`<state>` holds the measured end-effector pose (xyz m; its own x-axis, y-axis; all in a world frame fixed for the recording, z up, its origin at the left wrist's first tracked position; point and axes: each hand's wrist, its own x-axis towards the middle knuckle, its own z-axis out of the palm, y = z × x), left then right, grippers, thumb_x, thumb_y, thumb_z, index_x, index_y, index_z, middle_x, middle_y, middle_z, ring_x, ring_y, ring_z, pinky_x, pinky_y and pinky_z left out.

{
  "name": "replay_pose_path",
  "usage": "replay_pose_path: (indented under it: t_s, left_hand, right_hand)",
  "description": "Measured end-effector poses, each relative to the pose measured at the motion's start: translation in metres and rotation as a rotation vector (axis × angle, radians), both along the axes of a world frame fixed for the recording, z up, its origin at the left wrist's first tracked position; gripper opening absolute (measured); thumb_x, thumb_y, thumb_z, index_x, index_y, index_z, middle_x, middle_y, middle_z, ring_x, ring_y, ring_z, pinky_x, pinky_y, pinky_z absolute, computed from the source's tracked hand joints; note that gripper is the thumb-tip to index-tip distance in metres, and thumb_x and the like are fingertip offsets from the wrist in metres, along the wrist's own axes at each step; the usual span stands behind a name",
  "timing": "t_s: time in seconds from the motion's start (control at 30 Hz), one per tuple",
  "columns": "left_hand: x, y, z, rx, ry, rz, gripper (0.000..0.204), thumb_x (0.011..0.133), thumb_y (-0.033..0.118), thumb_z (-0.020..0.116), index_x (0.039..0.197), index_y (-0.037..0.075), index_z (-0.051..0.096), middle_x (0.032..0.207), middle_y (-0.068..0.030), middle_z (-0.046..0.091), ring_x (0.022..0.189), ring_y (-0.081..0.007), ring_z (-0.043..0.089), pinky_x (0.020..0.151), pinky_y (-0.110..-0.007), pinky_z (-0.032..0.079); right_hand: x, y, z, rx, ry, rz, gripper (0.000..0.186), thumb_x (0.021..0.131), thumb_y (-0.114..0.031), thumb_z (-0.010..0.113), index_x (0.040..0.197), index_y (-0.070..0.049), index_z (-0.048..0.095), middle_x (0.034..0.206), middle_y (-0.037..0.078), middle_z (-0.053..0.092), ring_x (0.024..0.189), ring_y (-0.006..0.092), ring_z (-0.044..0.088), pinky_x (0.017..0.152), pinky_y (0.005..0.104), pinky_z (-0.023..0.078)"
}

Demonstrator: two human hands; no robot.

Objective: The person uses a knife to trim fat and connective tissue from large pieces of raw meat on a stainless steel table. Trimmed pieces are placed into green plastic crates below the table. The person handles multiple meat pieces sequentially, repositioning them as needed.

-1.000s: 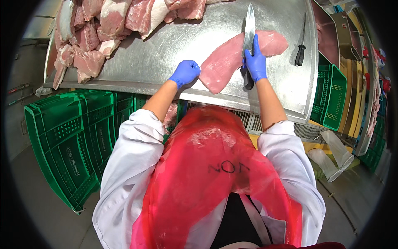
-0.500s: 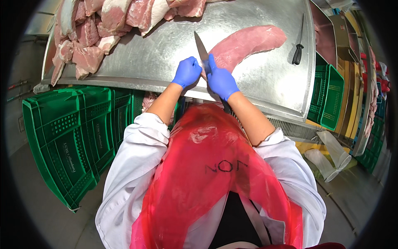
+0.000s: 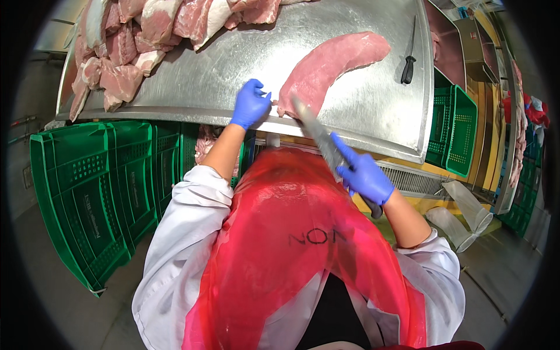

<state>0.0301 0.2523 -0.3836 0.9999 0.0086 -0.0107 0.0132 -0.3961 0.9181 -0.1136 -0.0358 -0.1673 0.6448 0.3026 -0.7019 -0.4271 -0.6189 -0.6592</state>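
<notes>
A long pink meat loin lies curved on the steel table, its narrow near end by the front edge. My right hand, in a blue glove, is closed round a knife with a long blade, in front of the table edge. The blade points up and left, and its tip overlaps the loin's near end in view. My left hand, also gloved in blue, is just left of that end, fingers loosely curled and thumb apart. A small reddish bit shows by its fingertips; whether they touch it I cannot tell.
Many raw meat cuts are piled at the table's far left. A thin black-handled tool lies at the right on the steel table. Green crates stand at the left, another green crate at the right.
My right hand has drawn the knife back toward me and to the right, off the loin. My left hand has shifted slightly left and its fist has loosened.
</notes>
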Motion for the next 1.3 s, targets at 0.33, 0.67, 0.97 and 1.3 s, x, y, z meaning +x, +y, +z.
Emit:
replay_pose_path:
  t_s: [0.33,0.67,0.97,1.3]
  left_hand:
    - [-0.032,-0.01,-0.005,0.121,0.197,-0.126,0.018,0.089,0.016,0.069,0.093,-0.001,0.062,0.075,-0.0135,0.068,0.07,-0.0251,0.067,0.07,-0.037,0.055]
    - [-0.039,0.044,0.069,0.172,0.07,-0.109,0.017,0.092,0.011,0.07,0.094,-0.001,0.057,0.076,-0.007,0.058,0.074,-0.0124,0.053,0.071,-0.032,0.05]
    - [-0.106,0.207,0.039,0.753,0.009,-0.25,0.026,0.08,0.024,0.081,0.095,0.004,0.073,0.098,-0.0188,0.061,0.094,-0.0395,0.062,0.084,-0.048,0.053]
    - [0.113,-0.068,0.013,0.401,-0.13,-0.418,0.078,0.077,0.048,0.085,0.126,-0.007,0.061,0.122,-0.027,0.064,0.115,-0.041,0.062,0.1,-0.047,0.051]
  right_hand:
    - [0.058,0.029,-0.077,0.012,-0.318,-0.279,0.075,0.099,-0.012,0.055,0.166,-0.015,0.019,0.068,0.019,0.067,0.053,0.0241,0.066,0.057,0.0402,0.055]
    - [0.089,0.049,-0.113,0.002,-0.41,-0.132,0.078,0.096,-0.02,0.054,0.165,-0.014,0.019,0.082,0.026,0.069,0.066,0.0365,0.07,0.07,0.0443,0.057]
    - [0.063,-0.039,-0.095,-0.024,-0.396,-0.51,0.081,0.099,-0.015,0.057,0.167,-0.021,0.013,0.068,0.017,0.067,0.056,0.0269,0.066,0.062,0.0414,0.056]
    - [0.009,-0.088,-0.136,0.235,-0.404,-1.038,0.071,0.096,-0.007,0.064,0.158,-0.009,0.029,0.084,0.012,0.067,0.061,0.0187,0.066,0.055,0.0336,0.055]
